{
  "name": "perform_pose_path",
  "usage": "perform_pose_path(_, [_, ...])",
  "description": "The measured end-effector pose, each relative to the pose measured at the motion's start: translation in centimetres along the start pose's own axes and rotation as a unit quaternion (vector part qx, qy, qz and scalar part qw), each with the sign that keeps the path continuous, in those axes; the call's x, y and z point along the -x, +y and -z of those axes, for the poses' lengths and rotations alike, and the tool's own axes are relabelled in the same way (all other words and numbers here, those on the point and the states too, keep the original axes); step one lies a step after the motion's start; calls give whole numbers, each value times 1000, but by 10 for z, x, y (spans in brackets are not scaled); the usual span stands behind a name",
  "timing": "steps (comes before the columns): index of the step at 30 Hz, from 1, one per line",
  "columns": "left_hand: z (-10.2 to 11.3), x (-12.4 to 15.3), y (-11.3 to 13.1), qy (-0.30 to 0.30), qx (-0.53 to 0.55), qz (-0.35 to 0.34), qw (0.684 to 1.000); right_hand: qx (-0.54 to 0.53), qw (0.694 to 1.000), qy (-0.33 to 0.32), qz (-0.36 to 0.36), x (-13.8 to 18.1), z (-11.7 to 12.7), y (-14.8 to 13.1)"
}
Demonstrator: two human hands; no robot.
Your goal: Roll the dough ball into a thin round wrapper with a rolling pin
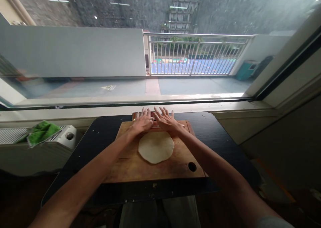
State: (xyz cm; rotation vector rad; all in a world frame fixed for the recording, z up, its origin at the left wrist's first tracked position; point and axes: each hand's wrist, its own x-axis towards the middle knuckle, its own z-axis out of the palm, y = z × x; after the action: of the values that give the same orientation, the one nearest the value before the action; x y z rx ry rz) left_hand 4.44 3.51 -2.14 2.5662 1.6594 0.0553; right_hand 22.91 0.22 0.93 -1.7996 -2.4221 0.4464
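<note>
Both bare forearms (213,157) stretch away from the camera, nearest of all, converging over a wooden board (175,173) on a black table (213,132). A flat, roundish sheet of dough (155,147) lies on this board, its outline slightly uneven and showing no clear long axis. It sits on the person's side of the two hands, between the forearms, its far edge just beside a reddish bar (155,124) that runs crosswise from left to right at the board's far end. What shows of this bar looks like a rolling pin, though the fingers cover much of it and its ends are hard to make out. Left hand (144,121) and right hand (166,120) are about equally near the dough, neither lying on it. Each grip is open: palms face down over the bar, fingers extended and spread, pointing away from the body, with nothing visibly clasped. The hands are side by side, apart only by a narrow gap, the elbows wide. Near the board's right front corner is a round hole (192,166); well apart to the left, a green cloth (45,132) lies on a white radiator (66,136) below the window sill (115,109).
</note>
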Motion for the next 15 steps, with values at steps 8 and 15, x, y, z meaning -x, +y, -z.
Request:
perform_pose_path(8, [-11,61,19,74,-8,-34,997,1,996,72,54,57,-18,-12])
perform_pose_path(15, [-7,142,21,123,82,-12,989,-56,983,131,115,139,-37,-3])
